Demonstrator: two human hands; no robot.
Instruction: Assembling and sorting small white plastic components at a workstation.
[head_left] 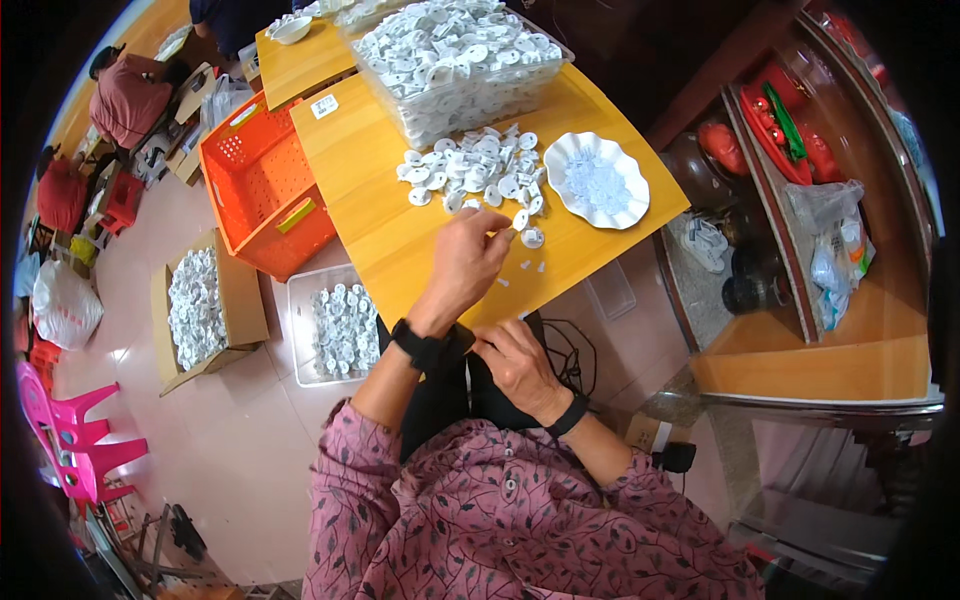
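Whether anything is gripped by the bent fingers of the left hand point(468, 255) or right hand point(520, 365) cannot be told. A white, round, dark-marked part point(521, 219) is seen on the surface point(365, 200), beside the left fingertips.

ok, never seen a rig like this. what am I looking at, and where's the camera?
No machine: one picture of a person's bare hands, seen from a wide fisheye camera on their head, so straight edges bend. On the yellow table lie a heap of round white parts, a clear tub piled with more, and a white wavy-rimmed dish of tiny clear pieces. The left hand is at the heap's near side, the right hand by the near table edge. What either grip holds, if anything, is too small to tell.
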